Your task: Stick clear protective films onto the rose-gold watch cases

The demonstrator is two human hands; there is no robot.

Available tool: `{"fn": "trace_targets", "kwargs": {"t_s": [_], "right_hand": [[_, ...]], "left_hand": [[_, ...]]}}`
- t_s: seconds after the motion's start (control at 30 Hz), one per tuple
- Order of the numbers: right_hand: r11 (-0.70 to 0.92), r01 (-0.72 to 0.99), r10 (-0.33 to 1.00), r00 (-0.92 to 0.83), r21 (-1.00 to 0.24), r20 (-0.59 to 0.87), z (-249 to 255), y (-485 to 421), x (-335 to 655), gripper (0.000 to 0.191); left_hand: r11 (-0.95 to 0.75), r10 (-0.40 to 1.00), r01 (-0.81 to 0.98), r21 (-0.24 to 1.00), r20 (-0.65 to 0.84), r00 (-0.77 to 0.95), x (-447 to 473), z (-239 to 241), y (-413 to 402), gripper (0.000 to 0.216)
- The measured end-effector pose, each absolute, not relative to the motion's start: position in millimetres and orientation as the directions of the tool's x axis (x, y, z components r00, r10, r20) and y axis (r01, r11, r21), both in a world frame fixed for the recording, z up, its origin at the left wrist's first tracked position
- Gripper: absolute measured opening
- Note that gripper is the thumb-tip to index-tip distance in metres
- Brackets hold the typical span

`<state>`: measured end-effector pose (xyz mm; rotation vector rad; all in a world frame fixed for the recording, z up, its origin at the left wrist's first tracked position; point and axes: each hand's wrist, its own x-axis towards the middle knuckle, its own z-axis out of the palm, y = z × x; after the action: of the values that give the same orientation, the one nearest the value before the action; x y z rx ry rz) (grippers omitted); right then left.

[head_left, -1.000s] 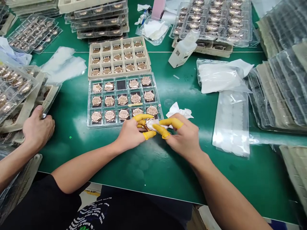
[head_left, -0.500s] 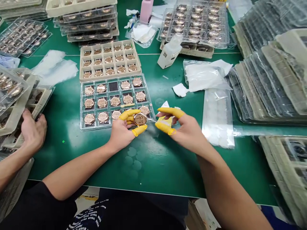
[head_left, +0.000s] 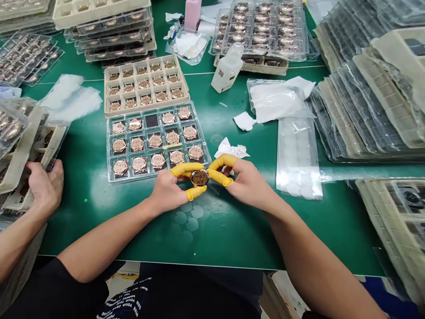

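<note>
Watch head (head_left: pixel 200 178), case back towards me, pinched in my left hand (head_left: pixel 170 191).
Round, no clear long axis; my right hand (head_left: pixel 248 182) bunches its fingertips at the right edge, pinching or not I cannot tell. Beyond, leftward, nearer my left hand, lies the clear tray (head_left: pixel 110 160).

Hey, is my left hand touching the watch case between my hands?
Touching. The head view shows your left hand holding the watch case, thumb at its lower edge, finger along the top.

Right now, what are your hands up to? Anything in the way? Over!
Left hand: grip on watch, back showing. Right hand: fingertips at its edge. Crumpled tissue just beyond right hand, not blocking.
</note>
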<state>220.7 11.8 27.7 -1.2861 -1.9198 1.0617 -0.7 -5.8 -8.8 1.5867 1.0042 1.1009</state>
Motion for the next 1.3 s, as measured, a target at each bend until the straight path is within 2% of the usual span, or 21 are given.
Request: {"fn": "trace_targets", "kwargs": {"t_s": [0.1,0.23,0.37,0.47,0.53,0.63,0.7,0.8,1.0,1.3], "right_hand": [[0.308,0.615,0.937,-0.327,-0.726,0.12,19,8,218,0.009],[0.352,0.757,0.933,-0.233,-0.551,0.275,3,8,213,0.012],[0.386,0.763,0.903,-0.198,-0.518,0.381,-2,11,212,0.011],[0.352,0.73,0.891,-0.068,-0.586,0.449,9,10,213,0.008],[0.32,0.64,0.916,-0.022,-0.699,0.4,19,6,214,0.007],[0.202,0.484,0.979,-0.105,-0.852,0.172,27,-2,213,0.007],[0.088,0.462,0.989,-0.149,-0.882,0.021,26,-6,210,0.011],[-0.028,0.444,0.977,-0.178,-0.895,-0.119,20,-7,205,0.012],[-0.054,0.389,0.982,-0.144,-0.92,-0.119,9,-7,198,0.023],[-0.055,0.417,0.989,-0.105,-0.907,-0.108,12,-9,194,0.023]], "left_hand": [[-0.18,0.952,0.118,0.976,0.143,0.272,0,-7,-6,0.048],[-0.029,0.963,0.047,0.998,0.015,0.27,3,-2,-7,0.052],[0.121,0.944,-0.037,0.992,-0.104,0.313,6,4,-8,0.059],[0.2,0.941,-0.026,0.979,-0.185,0.284,6,6,-6,0.06],[0.257,0.938,0.007,0.966,-0.251,0.238,6,6,-3,0.06],[0.304,0.928,0.011,0.953,-0.299,0.222,6,5,0,0.061],[0.303,0.927,-0.012,0.953,-0.292,0.235,6,5,1,0.06],[0.297,0.927,-0.017,0.955,-0.284,0.245,6,6,1,0.058],[0.303,0.92,-0.004,0.953,-0.292,0.263,5,7,1,0.057],[0.274,0.927,0.016,0.962,-0.268,0.262,6,8,0,0.059]]}}
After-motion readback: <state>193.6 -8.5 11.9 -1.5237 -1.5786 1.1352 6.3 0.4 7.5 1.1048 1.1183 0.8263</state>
